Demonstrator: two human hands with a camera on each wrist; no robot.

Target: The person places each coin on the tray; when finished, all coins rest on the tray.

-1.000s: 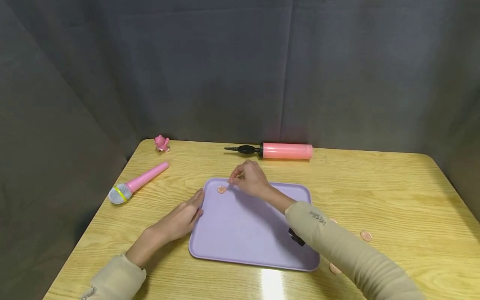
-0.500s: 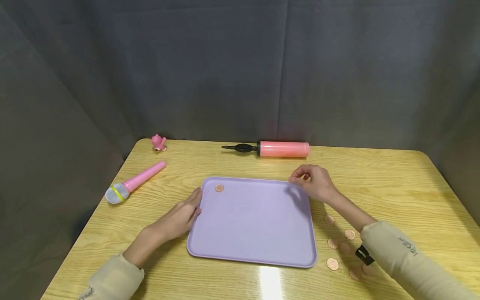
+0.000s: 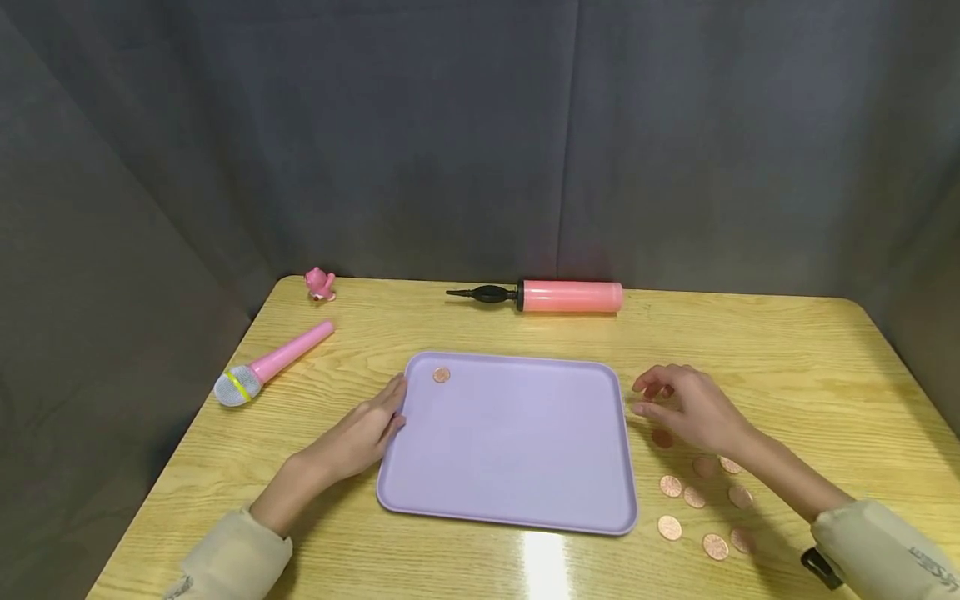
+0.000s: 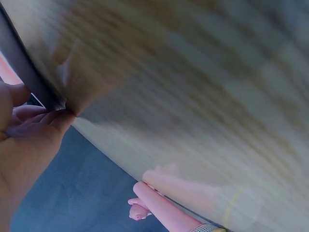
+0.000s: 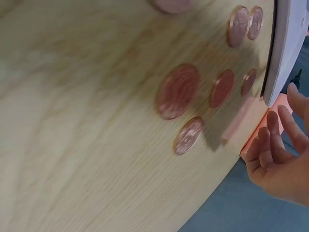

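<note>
Along the left rim of a lavender tray, my left hand rests with its fingers fairly straight against the edge. The left wrist view shows these fingers touching the tray's side. One copper-coloured coin lies in the tray's far left corner. Just right of the tray, my right hand hovers over the table, fingers loosely bent and holding nothing. Several more copper coins are scattered below and beside it. Up close in the right wrist view, coins lie flat near the tray's side.
A hand pump with a pink barrel and black nozzle lies behind the tray. Toward the left are a pink toy microphone and a small pink figurine. Dark cloth hangs behind the wooden table.
My right hand has moved from the coin in the tray's far left corner, rightward across the tray, to above the loose coins. My left hand has stayed on the rim.
</note>
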